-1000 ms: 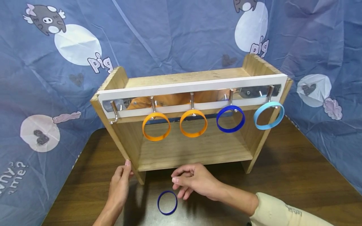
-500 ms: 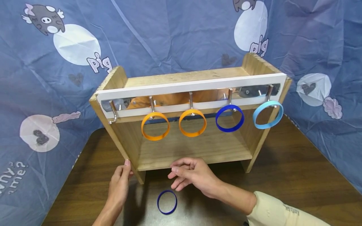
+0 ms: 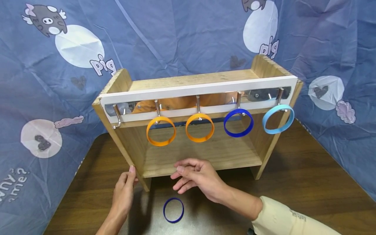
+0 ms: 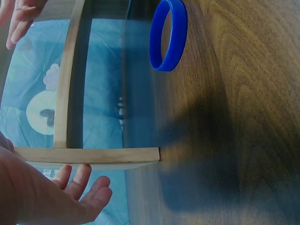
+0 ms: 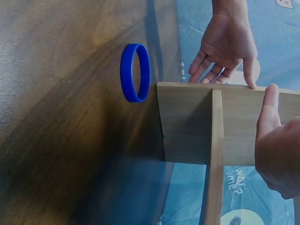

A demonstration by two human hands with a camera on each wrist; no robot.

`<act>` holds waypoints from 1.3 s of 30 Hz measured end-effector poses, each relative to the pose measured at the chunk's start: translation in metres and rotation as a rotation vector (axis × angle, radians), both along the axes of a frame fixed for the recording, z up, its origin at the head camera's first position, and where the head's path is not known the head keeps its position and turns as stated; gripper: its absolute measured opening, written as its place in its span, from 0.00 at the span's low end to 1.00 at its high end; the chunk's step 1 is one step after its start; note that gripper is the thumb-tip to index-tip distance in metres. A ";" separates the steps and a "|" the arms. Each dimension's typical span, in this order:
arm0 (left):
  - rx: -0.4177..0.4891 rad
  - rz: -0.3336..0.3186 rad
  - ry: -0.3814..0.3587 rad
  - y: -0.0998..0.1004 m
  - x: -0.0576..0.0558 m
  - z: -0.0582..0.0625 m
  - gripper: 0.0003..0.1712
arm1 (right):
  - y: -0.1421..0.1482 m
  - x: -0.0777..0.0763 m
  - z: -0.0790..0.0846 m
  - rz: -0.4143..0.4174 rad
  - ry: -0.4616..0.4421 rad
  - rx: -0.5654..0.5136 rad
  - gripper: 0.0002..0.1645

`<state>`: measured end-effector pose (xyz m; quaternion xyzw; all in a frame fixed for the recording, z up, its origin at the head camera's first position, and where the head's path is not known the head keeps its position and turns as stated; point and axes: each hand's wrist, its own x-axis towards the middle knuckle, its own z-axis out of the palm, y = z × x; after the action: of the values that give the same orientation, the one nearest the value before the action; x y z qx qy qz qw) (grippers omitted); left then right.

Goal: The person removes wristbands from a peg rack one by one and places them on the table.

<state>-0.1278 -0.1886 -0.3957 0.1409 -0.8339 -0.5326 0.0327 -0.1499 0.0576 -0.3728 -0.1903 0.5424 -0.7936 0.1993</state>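
A dark blue silicone wristband [image 3: 173, 210] lies on the table in front of a small wooden shelf [image 3: 202, 143]. My left hand [image 3: 124, 191] rests at the shelf's left side panel, its thumb touching the front edge and its fingers along the outer face. Above the wristband, by the lower board, my right hand [image 3: 199, 179] hovers with loosely bent fingers and nothing in them. Along the rail hang two orange wristbands [image 3: 161, 144], a blue wristband [image 3: 238, 134] and a light blue wristband [image 3: 278, 131], each on its own hook. The leftmost hook [image 3: 117, 117] bears nothing.
A white-framed metal hook rail [image 3: 202, 86] runs across the shelf's upper front. The shelf stands on a dark wooden table [image 3: 305, 182]. Blue printed cloth [image 3: 182, 36] hangs behind it and at both sides.
My right hand has risen slightly, away from the wristband on the table, and its fingers have spread a little. My left hand and the hanging wristbands stay in place.
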 end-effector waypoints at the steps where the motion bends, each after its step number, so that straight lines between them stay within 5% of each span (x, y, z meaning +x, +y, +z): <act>1: -0.001 -0.001 -0.001 0.000 0.000 0.000 0.38 | -0.001 0.000 0.001 -0.003 -0.003 -0.005 0.28; 39: 0.005 -0.005 0.004 0.001 0.000 0.000 0.38 | -0.030 -0.014 0.043 -0.084 0.036 -0.231 0.19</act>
<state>-0.1280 -0.1878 -0.3958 0.1379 -0.8328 -0.5351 0.0328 -0.1642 0.0276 -0.3301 -0.2035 0.4584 -0.8549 0.1328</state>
